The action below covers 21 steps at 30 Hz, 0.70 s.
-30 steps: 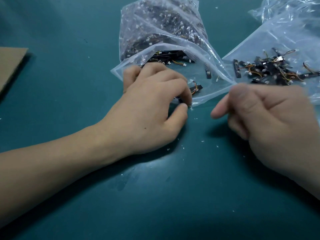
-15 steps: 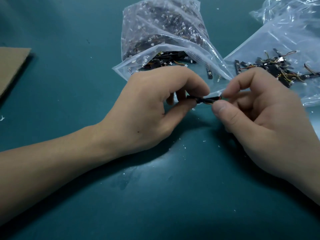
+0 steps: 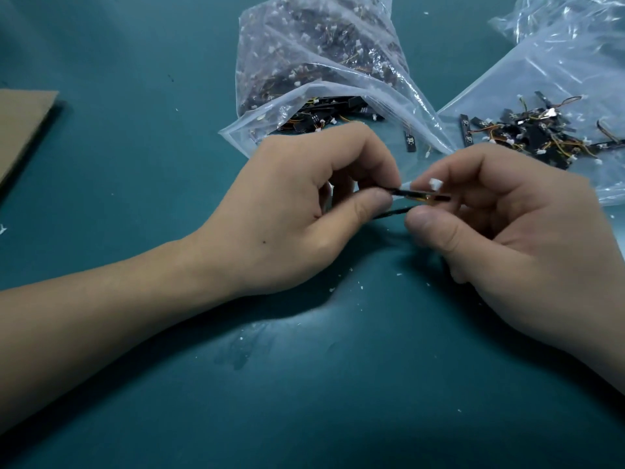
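No legible text, labels or numbers are showing anywhere: the loose black strip [image 3: 410, 143] in the middle bag [image 3: 419, 106] and another strip [image 3: 465, 130] on the right bag [image 3: 558, 62] are carrying tiny pale marks too small to read, and the pinched strip [image 3: 402, 192] is showing only its edge.

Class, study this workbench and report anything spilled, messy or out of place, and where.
Small white flecks lie scattered on the teal mat around the left hand and right hand, like work debris. A smudged patch dulls the mat below them. The black strip they pinch shows no clear damage.
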Available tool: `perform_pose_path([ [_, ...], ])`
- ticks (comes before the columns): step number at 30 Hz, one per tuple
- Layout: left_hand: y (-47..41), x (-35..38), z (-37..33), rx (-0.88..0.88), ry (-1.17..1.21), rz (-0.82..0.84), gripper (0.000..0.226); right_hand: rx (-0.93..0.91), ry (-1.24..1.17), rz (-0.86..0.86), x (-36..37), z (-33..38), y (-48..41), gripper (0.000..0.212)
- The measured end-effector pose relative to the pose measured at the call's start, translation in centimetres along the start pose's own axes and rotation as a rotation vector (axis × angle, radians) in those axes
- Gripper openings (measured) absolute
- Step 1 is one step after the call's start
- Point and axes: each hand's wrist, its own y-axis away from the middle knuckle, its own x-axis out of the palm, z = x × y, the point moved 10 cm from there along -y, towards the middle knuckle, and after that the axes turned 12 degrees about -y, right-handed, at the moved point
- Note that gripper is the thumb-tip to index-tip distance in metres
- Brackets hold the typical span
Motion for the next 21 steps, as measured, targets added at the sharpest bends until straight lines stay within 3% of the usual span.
perform_pose_path([
  [5, 0.1, -0.3, 0.6, -0.064, 0.115, -0.019, 0.006, 0.004, 0.029, -0.031, -0.4, -0.3, -0.1, 0.031],
  [10, 0.3, 0.5, -0.3, 0.01, 0.045, 0.06, 0.007, -0.027, 0.123, -0.009, -0.1, 0.1, 0.1, 0.016],
  [17, 0.4, 0.8, -0.7, 0.045, -0.04, 0.091, 0.008, -0.07, 0.238, 0.039, 0.3, 0.5, 0.1, 0.015],
  [21, 0.3, 0.9, -0.6, 0.03, -0.128, 0.093, 0.013, -0.032, 0.15, 0.014, 0.0, 0.1, 0.1, 0.015],
])
